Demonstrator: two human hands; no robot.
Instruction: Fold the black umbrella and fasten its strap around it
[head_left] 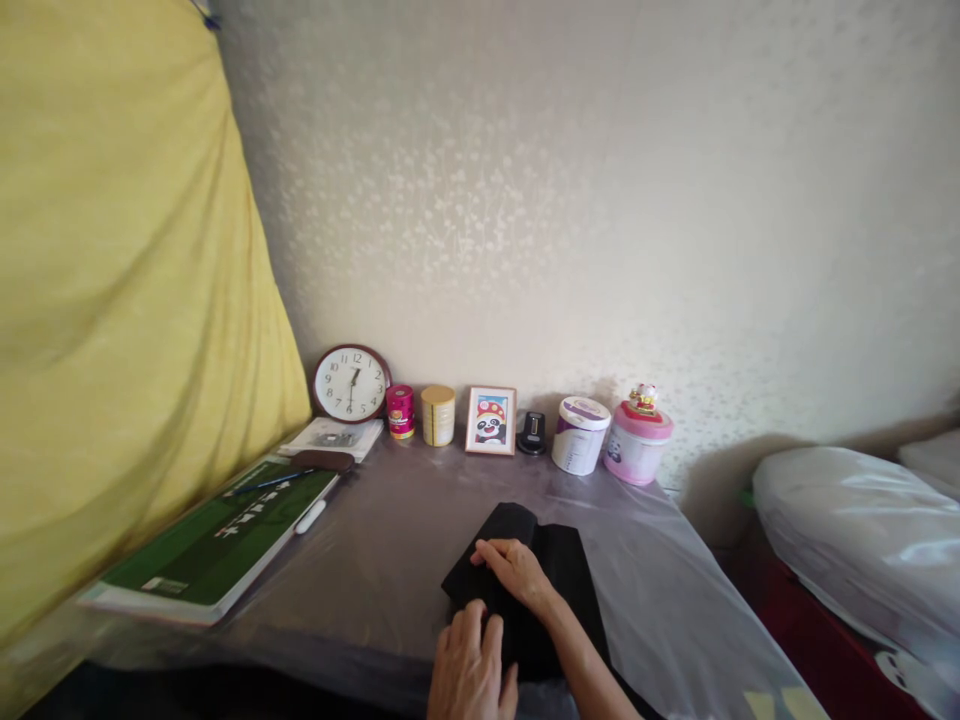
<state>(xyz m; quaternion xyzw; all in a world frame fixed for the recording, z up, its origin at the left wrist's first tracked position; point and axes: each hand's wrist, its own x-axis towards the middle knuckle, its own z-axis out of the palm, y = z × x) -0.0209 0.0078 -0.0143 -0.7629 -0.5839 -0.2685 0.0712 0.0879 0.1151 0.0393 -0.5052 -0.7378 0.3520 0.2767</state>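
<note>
A black folded sheet [574, 570], apparently cloth, lies at the front of the table, with a raised fold along its middle and a flap to the left. My right hand [514, 572] reaches across it with curled fingers, closed on the flap near the fold. Closer to me, my left hand [469, 665] rests at the sheet's near left edge, its fingers bent and a little apart, thumb to the right. The sheet's underside and part of its near edge are hidden by my hands and forearm.
Along the wall stand a clock [352, 384], pink tin [400, 412], yellow-lidded can [439, 416], panda picture frame [491, 421], black device [532, 433] and two tubs [580, 436]. Left lies a green book [217, 535] with a pen, brown case [324, 461] and white marker [310, 517].
</note>
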